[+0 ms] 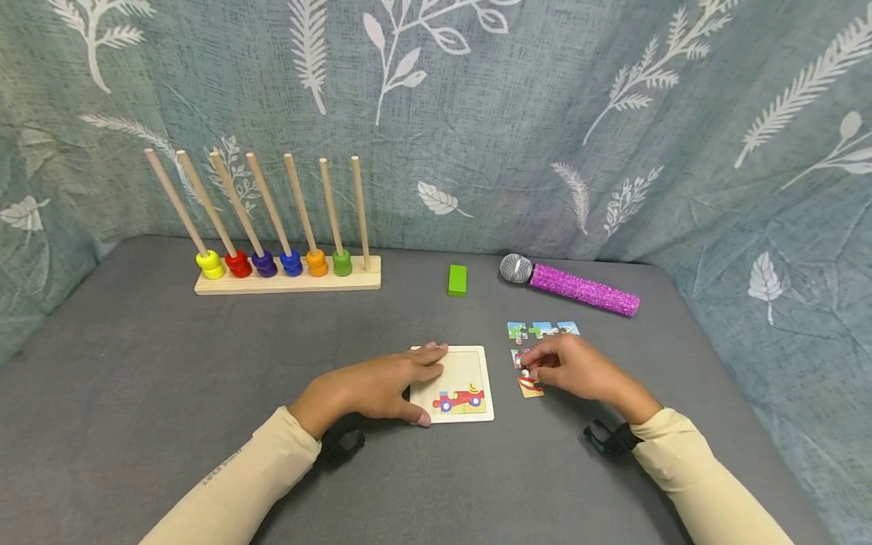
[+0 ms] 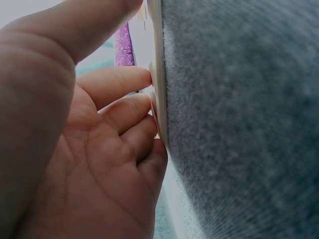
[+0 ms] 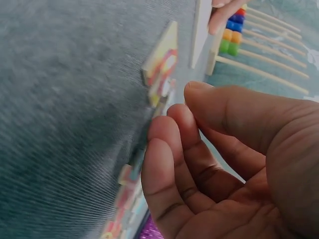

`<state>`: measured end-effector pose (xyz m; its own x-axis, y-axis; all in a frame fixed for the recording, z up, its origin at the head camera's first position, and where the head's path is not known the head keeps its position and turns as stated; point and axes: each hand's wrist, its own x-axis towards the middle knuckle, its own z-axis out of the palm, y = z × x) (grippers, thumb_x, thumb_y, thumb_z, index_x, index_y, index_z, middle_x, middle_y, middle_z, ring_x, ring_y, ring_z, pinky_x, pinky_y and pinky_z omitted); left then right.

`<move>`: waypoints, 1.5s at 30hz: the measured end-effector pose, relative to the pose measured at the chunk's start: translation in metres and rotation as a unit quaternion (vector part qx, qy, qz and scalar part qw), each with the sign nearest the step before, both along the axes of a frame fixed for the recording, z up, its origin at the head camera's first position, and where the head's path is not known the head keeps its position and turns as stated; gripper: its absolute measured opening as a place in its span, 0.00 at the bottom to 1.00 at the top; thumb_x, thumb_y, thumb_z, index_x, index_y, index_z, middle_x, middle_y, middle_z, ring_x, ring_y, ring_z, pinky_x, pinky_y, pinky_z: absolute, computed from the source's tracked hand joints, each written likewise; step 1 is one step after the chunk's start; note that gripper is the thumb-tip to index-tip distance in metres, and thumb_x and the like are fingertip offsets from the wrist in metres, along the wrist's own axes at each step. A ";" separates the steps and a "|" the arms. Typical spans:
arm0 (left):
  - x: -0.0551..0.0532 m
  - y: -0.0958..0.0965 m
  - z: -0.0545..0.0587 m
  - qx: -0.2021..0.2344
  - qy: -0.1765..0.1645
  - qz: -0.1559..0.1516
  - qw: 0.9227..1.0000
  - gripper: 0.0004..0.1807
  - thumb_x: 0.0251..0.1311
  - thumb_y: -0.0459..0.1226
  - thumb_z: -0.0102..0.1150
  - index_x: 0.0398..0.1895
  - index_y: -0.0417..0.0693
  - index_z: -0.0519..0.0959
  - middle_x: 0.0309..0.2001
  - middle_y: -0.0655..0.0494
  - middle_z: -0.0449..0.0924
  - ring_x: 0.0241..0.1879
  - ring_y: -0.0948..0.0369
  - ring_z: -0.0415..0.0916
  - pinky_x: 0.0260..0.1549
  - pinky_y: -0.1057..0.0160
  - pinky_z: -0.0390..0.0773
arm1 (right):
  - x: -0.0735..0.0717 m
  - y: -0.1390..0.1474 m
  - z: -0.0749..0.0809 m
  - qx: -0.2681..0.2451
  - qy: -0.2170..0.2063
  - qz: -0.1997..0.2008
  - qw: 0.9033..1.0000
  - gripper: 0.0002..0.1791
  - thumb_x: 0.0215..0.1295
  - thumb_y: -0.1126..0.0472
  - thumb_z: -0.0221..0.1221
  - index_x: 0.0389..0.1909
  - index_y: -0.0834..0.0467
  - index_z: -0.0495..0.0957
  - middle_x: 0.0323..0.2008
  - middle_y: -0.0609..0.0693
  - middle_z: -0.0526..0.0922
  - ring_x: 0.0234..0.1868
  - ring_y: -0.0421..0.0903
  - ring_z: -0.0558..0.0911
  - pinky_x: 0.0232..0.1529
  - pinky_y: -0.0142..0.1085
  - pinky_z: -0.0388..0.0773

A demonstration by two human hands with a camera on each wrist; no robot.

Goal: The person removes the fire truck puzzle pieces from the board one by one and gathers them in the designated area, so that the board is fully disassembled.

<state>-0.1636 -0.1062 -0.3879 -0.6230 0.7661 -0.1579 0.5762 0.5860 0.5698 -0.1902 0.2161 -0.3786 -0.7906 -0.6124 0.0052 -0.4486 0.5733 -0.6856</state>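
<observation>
My left hand (image 1: 384, 382) rests on the left part of a square wooden puzzle tray (image 1: 489, 386), its fingers over the surface and its thumb at the near edge. Joined pieces showing a red car (image 1: 463, 401) lie in the tray's lower right. In the left wrist view, the fingertips touch the tray's face. To the right, my right hand (image 1: 575, 369) reaches down over loose puzzle pieces (image 1: 530, 387). The right wrist view shows its thumb and fingers bent close together beside a piece (image 3: 164, 64), with nothing visible between them. The hand partly hides some pieces.
More puzzle pieces (image 1: 543, 330) lie in a row beyond the right hand. Behind them is a microphone with a glittery purple handle (image 1: 586, 289). A green block (image 1: 457, 280) stands at the back middle. A wooden peg rack with coloured rings (image 1: 289, 283) is at back left.
</observation>
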 end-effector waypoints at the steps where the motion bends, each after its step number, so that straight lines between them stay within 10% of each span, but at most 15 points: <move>1: 0.000 0.000 0.001 0.000 -0.002 0.001 1.000 0.41 0.58 0.43 0.69 0.70 0.34 0.64 0.76 0.47 0.47 0.75 0.51 0.41 0.69 0.52 0.49 | -0.001 0.000 0.001 -0.001 0.005 0.000 1.000 0.09 0.56 0.77 0.61 0.37 0.68 0.85 0.31 0.48 0.84 0.31 0.37 0.79 0.32 0.31 0.77; 8: 0.001 0.000 0.002 0.000 -0.003 0.000 1.000 0.41 0.58 0.43 0.69 0.69 0.33 0.63 0.76 0.46 0.48 0.74 0.51 0.42 0.69 0.52 0.50 | -0.001 -0.005 0.009 -0.002 0.058 0.002 0.998 0.08 0.58 0.74 0.62 0.37 0.63 0.86 0.34 0.48 0.85 0.33 0.38 0.79 0.35 0.32 0.77; 45: 0.000 0.003 0.005 -0.015 -0.003 -0.004 1.000 0.42 0.58 0.44 0.68 0.71 0.35 0.62 0.76 0.46 0.46 0.74 0.51 0.42 0.70 0.52 0.45 | 0.016 -0.062 0.006 -0.054 -0.052 0.091 0.993 0.10 0.63 0.72 0.59 0.43 0.65 0.85 0.37 0.50 0.86 0.35 0.36 0.80 0.37 0.32 0.79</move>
